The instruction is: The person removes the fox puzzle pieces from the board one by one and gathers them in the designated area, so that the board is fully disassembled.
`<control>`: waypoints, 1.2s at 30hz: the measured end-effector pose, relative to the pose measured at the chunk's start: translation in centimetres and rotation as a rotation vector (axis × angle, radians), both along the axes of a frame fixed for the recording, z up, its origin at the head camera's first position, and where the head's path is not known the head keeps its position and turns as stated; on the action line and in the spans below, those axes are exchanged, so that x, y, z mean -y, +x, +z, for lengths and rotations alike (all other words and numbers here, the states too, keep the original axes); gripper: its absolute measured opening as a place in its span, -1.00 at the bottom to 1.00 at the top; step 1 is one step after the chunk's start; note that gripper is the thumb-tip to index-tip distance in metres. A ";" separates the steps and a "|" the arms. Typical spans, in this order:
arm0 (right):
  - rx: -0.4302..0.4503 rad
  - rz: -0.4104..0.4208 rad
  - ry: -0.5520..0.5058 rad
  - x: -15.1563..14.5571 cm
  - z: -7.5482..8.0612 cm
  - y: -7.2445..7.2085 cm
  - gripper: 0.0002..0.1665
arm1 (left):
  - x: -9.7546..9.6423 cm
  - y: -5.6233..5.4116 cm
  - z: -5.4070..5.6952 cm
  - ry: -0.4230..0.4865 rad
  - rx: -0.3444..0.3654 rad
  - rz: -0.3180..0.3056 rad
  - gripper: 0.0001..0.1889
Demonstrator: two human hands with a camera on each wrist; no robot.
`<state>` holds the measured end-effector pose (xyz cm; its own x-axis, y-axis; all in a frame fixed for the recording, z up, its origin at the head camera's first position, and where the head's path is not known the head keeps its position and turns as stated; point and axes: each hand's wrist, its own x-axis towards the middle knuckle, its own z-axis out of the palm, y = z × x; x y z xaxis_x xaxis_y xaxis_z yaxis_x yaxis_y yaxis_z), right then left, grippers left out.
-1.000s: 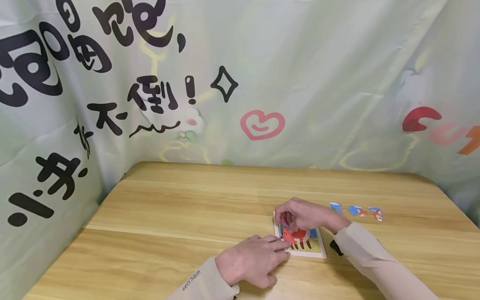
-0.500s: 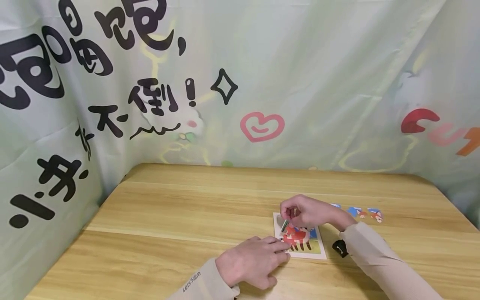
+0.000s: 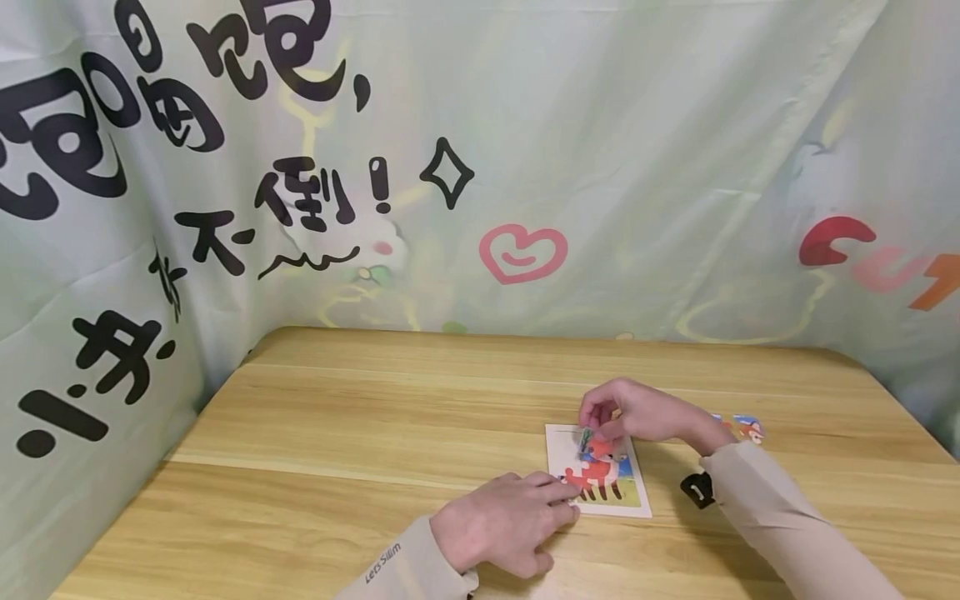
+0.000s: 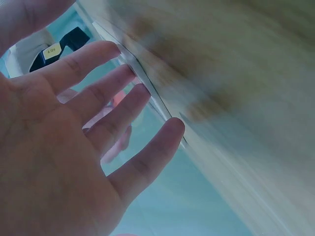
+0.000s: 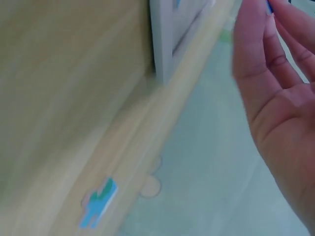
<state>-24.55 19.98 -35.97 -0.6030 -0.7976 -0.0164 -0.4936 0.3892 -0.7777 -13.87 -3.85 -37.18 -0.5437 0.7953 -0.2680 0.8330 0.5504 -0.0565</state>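
Note:
A white-bordered puzzle board (image 3: 557, 447) lies on the table, its assembled part showing a red animal with striped legs. Bare white shows at the board's upper left. My left hand (image 3: 510, 518) is spread palm-down, fingertips on the board's lower left; in the left wrist view its straight fingers (image 4: 147, 162) reach the board's edge. Over the upper part of the board, my right hand (image 3: 637, 412) pinches a small puzzle piece (image 3: 584, 442) with green and blue on it. Only a blue sliver of that piece shows between the fingertips in the right wrist view.
Loose puzzle pieces (image 3: 750, 427) lie right of the board, partly hidden by the right forearm. Another blue and green piece (image 5: 100, 202) rests on the table in the right wrist view. A printed curtain (image 3: 637, 167) stands behind the wooden table (image 3: 360, 417).
My right hand has lifted the puzzle piece from the board's upper left and moved right and slightly back with it, uncovering white board. The left hand has stayed in place.

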 end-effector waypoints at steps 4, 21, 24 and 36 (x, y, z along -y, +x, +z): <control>-0.045 -0.005 0.019 -1.0 0.3 -0.1 -0.83 | 0.0 0.0 0.0 0.003 -0.002 -0.001 -0.37; -0.068 -0.016 -0.025 -5.6 0.3 0.4 -0.82 | -0.1 0.2 -0.2 0.011 -0.006 -0.007 -0.37; -0.083 -0.019 -0.030 -6.3 0.3 0.5 -0.81 | 0.0 0.2 -0.2 0.016 -0.005 -0.005 -0.37; -0.098 -0.028 -0.003 -8.5 -0.4 0.6 -0.81 | 0.1 0.2 -0.1 0.018 -0.011 -0.005 -0.37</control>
